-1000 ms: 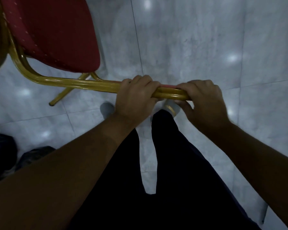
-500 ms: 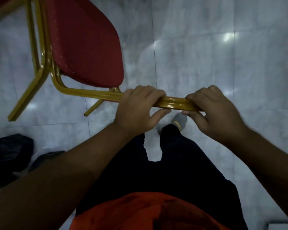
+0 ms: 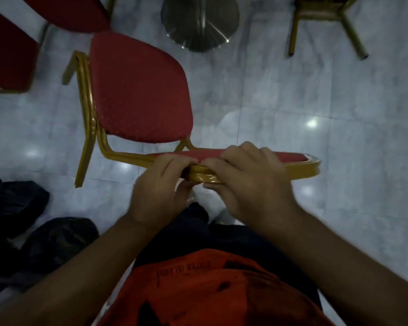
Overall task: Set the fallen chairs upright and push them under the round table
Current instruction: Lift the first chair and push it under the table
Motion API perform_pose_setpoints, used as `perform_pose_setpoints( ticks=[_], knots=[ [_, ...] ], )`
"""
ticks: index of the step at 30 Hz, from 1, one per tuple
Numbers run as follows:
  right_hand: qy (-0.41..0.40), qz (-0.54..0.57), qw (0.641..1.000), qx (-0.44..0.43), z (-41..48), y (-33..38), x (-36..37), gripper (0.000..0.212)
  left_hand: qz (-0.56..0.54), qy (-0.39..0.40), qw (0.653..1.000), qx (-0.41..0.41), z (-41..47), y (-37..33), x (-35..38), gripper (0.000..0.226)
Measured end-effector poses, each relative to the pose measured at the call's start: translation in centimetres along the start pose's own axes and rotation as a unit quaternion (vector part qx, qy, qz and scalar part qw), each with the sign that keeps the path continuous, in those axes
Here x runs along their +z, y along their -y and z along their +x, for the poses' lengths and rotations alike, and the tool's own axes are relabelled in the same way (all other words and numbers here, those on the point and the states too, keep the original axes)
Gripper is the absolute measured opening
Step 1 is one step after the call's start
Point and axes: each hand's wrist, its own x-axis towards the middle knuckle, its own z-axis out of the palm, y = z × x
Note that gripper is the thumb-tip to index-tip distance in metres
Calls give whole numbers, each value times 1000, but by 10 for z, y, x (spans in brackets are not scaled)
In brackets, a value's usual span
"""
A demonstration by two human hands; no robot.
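With the view now lifted, the table's metal base (image 3: 199, 22) shows beyond the chair (image 3: 139, 90), seemingly upright, its backrest top gripped by left hand (image 3: 159, 187) and right hand (image 3: 247, 180), ready for pushing.

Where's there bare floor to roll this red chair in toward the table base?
Bare marble floor lies between the held red gold-framed chair, the round metal table base and the gold chair legs at upper right. The left is crowded: more red chairs and dark bags.
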Motion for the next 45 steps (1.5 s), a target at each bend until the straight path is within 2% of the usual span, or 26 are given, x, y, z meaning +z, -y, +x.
perform_pose_setpoints(
  ticks=[3,7,12,14,16,18,21,23,27,30,32,35,39,45],
  knots=[
    [-29,23,999,-40,13,28,-1,25,7,-19,998,-58,-19,13,-28,30],
    [-54,88,994,-41,-1,27,-8,33,25,-56,993,-100,-39,23,-57,31],
    [-2,101,995,0,-9,32,-13,39,4,-64,989,-137,-57,26,-86,34],
    [1,103,994,24,-5,47,-12,35,8,-95,988,-121,-59,15,-99,46],
    [2,101,994,38,1,62,-10,32,27,-119,990,-67,-56,-1,-110,55],
    [4,99,995,32,9,78,-8,32,47,-94,994,-8,-47,-15,-122,57],
    [-6,102,995,1,24,105,-3,32,84,-21,996,35,-39,-14,-141,48],
    [-12,114,993,-29,33,125,-1,32,118,-22,991,51,-46,2,-154,41],
    [4,124,989,-84,48,158,2,37,124,-35,991,40,-71,39,-188,35],
    [13,112,993,-35,54,158,5,46,100,-60,993,-5,-84,50,-211,34],
    [34,112,993,6,52,154,11,50,126,-50,990,-23,-86,54,-221,43],
    [85,159,983,35,52,162,24,47,191,-37,981,-17,-90,66,-230,55],
    [137,170,976,16,72,182,38,46,217,-54,975,17,-105,92,-242,49],
    [117,115,986,1,92,200,46,55,226,-124,966,19,-121,121,-242,46]
  ],
)
